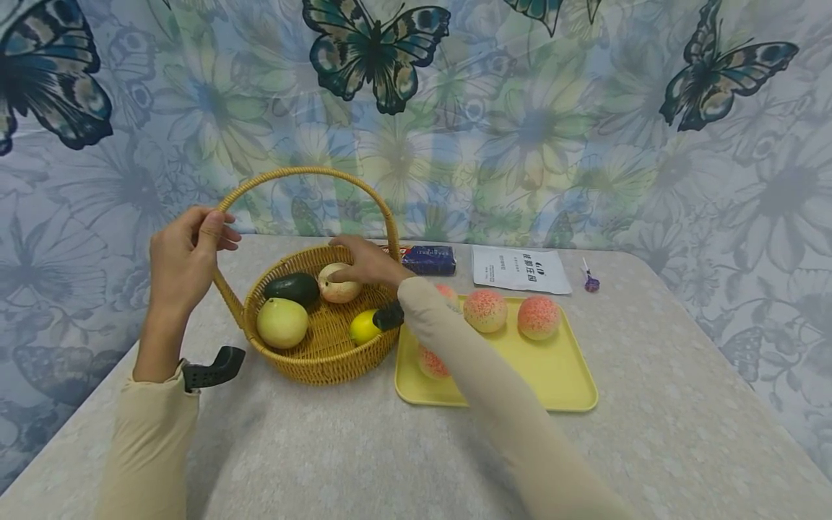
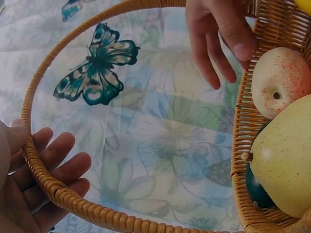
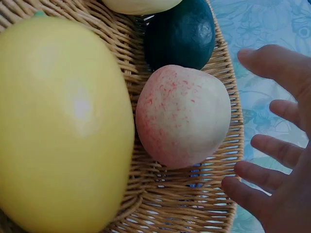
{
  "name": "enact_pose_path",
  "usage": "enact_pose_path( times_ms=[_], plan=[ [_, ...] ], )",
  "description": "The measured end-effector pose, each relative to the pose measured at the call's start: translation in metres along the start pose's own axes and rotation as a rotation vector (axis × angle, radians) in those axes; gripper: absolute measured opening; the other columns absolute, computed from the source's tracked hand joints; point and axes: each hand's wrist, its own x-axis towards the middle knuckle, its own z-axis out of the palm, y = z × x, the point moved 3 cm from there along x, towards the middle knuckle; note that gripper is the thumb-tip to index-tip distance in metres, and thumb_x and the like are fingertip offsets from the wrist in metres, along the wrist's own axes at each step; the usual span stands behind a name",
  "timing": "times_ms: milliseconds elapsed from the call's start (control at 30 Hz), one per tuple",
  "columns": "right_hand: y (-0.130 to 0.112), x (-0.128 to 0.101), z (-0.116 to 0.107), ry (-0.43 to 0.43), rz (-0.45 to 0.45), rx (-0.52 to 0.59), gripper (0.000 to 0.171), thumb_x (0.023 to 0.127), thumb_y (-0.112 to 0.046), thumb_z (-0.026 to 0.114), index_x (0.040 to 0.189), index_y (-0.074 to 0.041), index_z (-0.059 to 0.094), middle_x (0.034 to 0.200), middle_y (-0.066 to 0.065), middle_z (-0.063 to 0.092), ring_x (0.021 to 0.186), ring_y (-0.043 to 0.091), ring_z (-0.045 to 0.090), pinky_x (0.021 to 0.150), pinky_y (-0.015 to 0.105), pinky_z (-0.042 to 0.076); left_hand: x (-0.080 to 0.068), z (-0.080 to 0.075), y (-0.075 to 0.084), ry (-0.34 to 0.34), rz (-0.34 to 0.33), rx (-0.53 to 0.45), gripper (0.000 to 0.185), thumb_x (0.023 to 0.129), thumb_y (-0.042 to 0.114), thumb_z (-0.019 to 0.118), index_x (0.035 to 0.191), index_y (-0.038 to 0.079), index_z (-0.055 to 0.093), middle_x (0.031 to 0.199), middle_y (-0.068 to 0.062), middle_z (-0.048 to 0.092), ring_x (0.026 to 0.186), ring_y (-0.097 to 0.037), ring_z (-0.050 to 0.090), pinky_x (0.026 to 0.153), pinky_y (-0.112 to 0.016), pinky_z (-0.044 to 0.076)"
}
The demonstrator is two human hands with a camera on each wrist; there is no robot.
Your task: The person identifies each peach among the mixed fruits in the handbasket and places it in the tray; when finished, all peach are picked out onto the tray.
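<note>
At the left, my left hand [image 1: 185,253] holds the arched handle [image 1: 305,172] of a wicker basket [image 1: 325,370], the thumb on one side and the fingers behind it. Inside the basket lie a pale peach [image 1: 344,290], a dark green avocado [image 1: 295,290], a yellow-green pear [image 1: 284,323] and a bright yellow fruit [image 1: 364,327]. My right hand [image 1: 367,261] is over the basket's back rim, close to the peach. The right wrist view shows the right hand's fingers [image 3: 277,148] spread and relaxed, apart from the peach [image 3: 183,116], with nothing in them.
Right of the basket, a yellow tray [image 1: 552,379] bears several red-speckled peaches [image 1: 539,318], partly covered by the right sleeve. Behind stand a dark blue box [image 1: 430,261], a white printed packet [image 1: 520,270] and a purple-wrapped lollipop [image 1: 591,283]. A butterfly-patterned curtain [image 1: 455,144] hangs behind the table.
</note>
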Motion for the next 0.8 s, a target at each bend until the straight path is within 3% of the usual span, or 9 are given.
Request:
enact_pose_path(
  times_ms=[200, 533, 667, 800],
  plan=[
    [0.003, 0.0, 0.005, -0.027, 0.039, 0.013, 0.069, 0.092, -0.03, 0.066, 0.15, -0.013, 0.032, 0.154, 0.008, 0.029, 0.139, 0.025, 0.034, 0.107, 0.039, 0.038, -0.001, 0.0, 0.001, -0.003, -0.006, 0.002, 0.038, 0.102, 0.033, 0.046, 0.107, 0.001, 0.065, 0.075, 0.023, 0.058, 0.068, 0.008, 0.059, 0.066, -0.006, 0.045],
    [0.011, -0.002, 0.014, -0.186, 0.117, -0.026, 0.073, 0.091, -0.026, 0.066, 0.152, -0.019, 0.027, 0.154, 0.006, 0.031, 0.134, 0.024, 0.039, 0.099, 0.035, 0.043, -0.001, -0.001, 0.0, 0.0, -0.01, 0.01, 0.038, 0.101, 0.033, 0.046, 0.106, 0.001, 0.066, 0.075, 0.023, 0.058, 0.068, 0.009, 0.059, 0.065, -0.006, 0.045],
    [0.012, -0.004, 0.014, -0.169, 0.111, 0.024, 0.058, 0.091, -0.022, 0.067, 0.143, -0.017, 0.04, 0.148, 0.007, 0.039, 0.125, 0.023, 0.047, 0.093, 0.032, 0.046, -0.001, -0.001, 0.0, -0.006, -0.009, 0.007, 0.038, 0.101, 0.033, 0.046, 0.106, 0.002, 0.066, 0.075, 0.023, 0.058, 0.069, 0.008, 0.059, 0.066, -0.007, 0.045],
    [0.009, -0.003, 0.015, -0.148, 0.096, 0.083, 0.036, 0.092, -0.02, 0.067, 0.123, -0.015, 0.049, 0.14, 0.007, 0.044, 0.121, 0.021, 0.049, 0.089, 0.029, 0.047, -0.001, -0.001, 0.001, -0.006, -0.009, 0.005, 0.038, 0.101, 0.034, 0.046, 0.106, 0.001, 0.066, 0.075, 0.023, 0.058, 0.069, 0.007, 0.059, 0.066, -0.008, 0.046]
  ],
)
